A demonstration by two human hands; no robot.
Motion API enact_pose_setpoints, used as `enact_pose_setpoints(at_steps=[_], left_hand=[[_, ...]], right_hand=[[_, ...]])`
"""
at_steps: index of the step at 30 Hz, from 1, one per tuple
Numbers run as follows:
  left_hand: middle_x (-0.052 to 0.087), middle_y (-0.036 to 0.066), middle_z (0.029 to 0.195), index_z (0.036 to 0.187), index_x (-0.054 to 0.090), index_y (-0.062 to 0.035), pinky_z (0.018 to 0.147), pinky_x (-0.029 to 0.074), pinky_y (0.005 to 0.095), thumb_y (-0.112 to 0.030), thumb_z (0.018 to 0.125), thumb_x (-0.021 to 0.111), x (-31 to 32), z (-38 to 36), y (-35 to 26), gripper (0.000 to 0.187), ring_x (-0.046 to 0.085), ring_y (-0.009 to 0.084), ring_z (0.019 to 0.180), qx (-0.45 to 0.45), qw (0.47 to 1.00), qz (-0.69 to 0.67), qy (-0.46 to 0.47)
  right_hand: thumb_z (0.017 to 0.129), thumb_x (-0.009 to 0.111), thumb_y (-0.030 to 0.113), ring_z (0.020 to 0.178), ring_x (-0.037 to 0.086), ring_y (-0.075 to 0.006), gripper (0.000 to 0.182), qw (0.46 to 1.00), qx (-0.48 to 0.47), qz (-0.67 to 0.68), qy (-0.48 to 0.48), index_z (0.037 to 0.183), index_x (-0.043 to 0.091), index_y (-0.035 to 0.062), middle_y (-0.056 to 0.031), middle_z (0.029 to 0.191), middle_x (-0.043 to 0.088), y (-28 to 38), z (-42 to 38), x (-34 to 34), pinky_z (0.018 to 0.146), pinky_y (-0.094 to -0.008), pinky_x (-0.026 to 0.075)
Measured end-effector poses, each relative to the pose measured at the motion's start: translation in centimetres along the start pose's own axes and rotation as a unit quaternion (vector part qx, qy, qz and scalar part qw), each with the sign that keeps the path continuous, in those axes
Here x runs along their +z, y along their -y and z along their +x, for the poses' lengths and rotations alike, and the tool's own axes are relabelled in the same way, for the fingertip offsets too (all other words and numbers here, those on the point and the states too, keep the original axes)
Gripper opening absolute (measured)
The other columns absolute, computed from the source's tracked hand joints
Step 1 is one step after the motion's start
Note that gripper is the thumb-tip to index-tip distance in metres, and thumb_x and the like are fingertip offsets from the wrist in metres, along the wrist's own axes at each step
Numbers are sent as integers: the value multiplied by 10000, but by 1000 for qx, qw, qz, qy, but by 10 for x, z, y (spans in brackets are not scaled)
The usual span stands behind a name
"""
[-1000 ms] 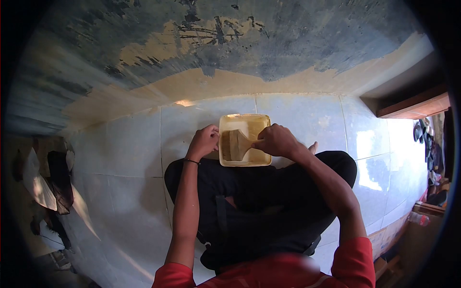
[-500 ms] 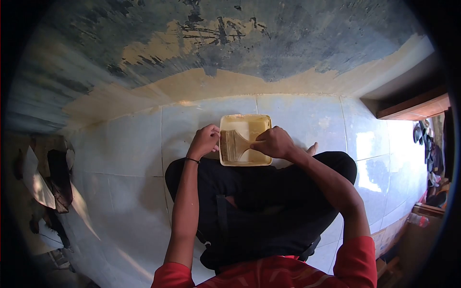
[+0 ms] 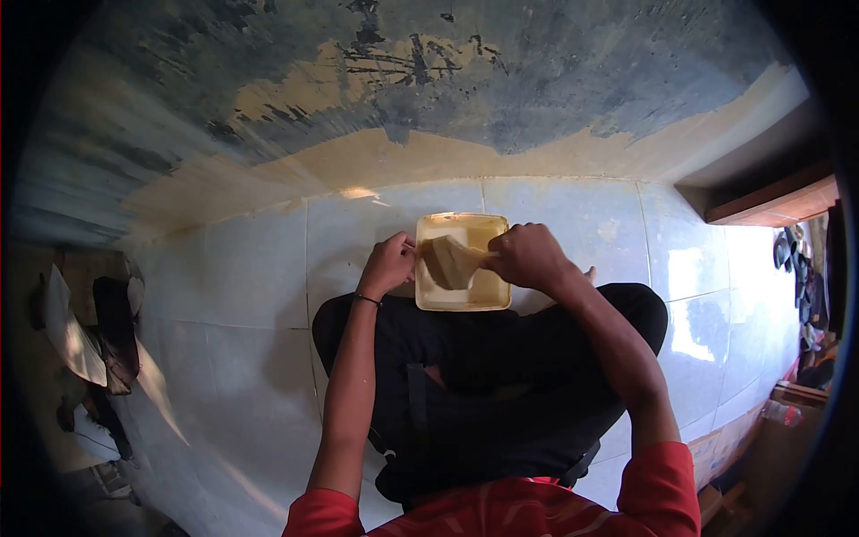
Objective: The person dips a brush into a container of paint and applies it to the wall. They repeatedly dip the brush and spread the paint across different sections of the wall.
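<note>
A cream rectangular tub (image 3: 465,305) stands on the tiled floor in front of my crossed legs. My right hand (image 3: 531,258) is closed round the handle of a wide brush (image 3: 449,261), whose head is tilted over the inside of the tub. At the tub's left edge is my left hand (image 3: 390,263), its fingers curled against the rim. The inside of the tub looks pale and yellowish.
Ahead rises a wall (image 3: 313,80) with patchy grey-blue and beige paint. A wooden ledge (image 3: 777,199) juts out at the right, with a plastic bottle (image 3: 781,413) below it. Dark and white items (image 3: 116,331) lie at the left.
The brush head has turned and tilted away from the tub's left wall towards its middle. My right hand has risen slightly and moved a little to the right.
</note>
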State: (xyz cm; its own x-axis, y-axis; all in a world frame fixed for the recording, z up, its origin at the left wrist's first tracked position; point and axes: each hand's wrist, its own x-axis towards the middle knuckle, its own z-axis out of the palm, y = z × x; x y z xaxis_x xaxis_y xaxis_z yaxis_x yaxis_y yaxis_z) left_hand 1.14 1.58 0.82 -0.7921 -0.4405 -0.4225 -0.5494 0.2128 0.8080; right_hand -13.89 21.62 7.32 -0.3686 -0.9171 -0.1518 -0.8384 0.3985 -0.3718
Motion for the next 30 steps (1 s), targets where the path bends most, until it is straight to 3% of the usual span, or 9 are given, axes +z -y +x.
enact_pose_setpoints(at_steps=[3, 12, 18, 24, 27, 30], left_hand=[[646, 152, 851, 986, 545, 44, 506, 531, 294, -78, 849, 487, -1, -1, -1, 192, 656, 202, 576, 0, 1000, 13, 3], [645, 153, 861, 996, 538, 47, 515, 539, 295, -72, 850, 483, -2, 1, 2, 196, 660, 207, 589, -9, 1000, 5, 9], [631, 144, 887, 1017, 522, 43, 490, 534, 279, -72, 867, 507, -2, 3, 4, 190, 653, 194, 581, -2, 1000, 14, 17], [628, 140, 891, 1013, 528, 42, 502, 548, 292, -67, 873, 509, -2, 3, 4, 179, 658, 197, 623, 13, 1000, 21, 14], [628, 137, 886, 1010, 531, 41, 504, 550, 294, -62, 874, 504, -2, 4, 7, 172, 658, 198, 627, 18, 999, 22, 16], [627, 137, 886, 1004, 531, 41, 507, 550, 292, -56, 875, 501, -3, 2, 3, 165, 658, 203, 617, 19, 999, 27, 17]], right_hand=[[760, 646, 372, 587, 622, -318, 332, 999, -15, -36, -27, 694, 637, 47, -149, 599, 608, -4, -6, -12, 558, -402, 495], [733, 664, 177, 692, 615, -297, 173, 988, -59, -46, -132, 796, 605, 27, -139, 743, 616, -9, -17, -34, 588, -372, 497], [743, 548, 64, 796, 570, -243, 72, 980, -114, -118, -110, 768, 609, 37, -83, 779, 599, -6, -13, -12, 697, -331, 490], [774, 548, 99, 783, 603, -215, 146, 968, -156, -137, -139, 903, 618, 91, -81, 739, 596, 3, -11, -6, 605, -313, 501], [771, 554, 108, 740, 619, -213, 153, 978, -110, -150, -96, 915, 604, 109, -66, 741, 601, 3, -10, -2, 574, -313, 505], [768, 555, 103, 734, 628, -211, 150, 972, -133, -159, -115, 910, 603, 106, -60, 745, 607, 2, -11, -2, 576, -314, 509]])
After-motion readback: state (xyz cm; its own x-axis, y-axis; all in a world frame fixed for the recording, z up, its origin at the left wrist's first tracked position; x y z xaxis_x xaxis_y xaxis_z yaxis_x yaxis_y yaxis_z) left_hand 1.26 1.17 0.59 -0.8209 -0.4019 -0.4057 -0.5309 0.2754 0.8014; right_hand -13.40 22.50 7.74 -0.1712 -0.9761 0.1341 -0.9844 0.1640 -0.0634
